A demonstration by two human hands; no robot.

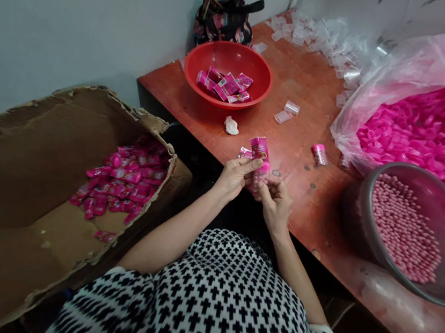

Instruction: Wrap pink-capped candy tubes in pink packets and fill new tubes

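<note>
My left hand pinches a pink printed sleeve between thumb and fingers. Just below it is a small pink-capped jar, which my right hand grips near its lower end. Sleeve and jar meet or overlap; how far one is inside the other I cannot tell. Behind my left fingers another printed sleeve partly shows. A filled jar with a pink cap lies on the table to the right of my hands.
A red bowl holds printed sleeves. On my left, a cardboard box contains wrapped jars. Rightward stand a grey bowl of pink beads and a plastic bag of pink caps. Clear empty jars lie behind, near a black handbag.
</note>
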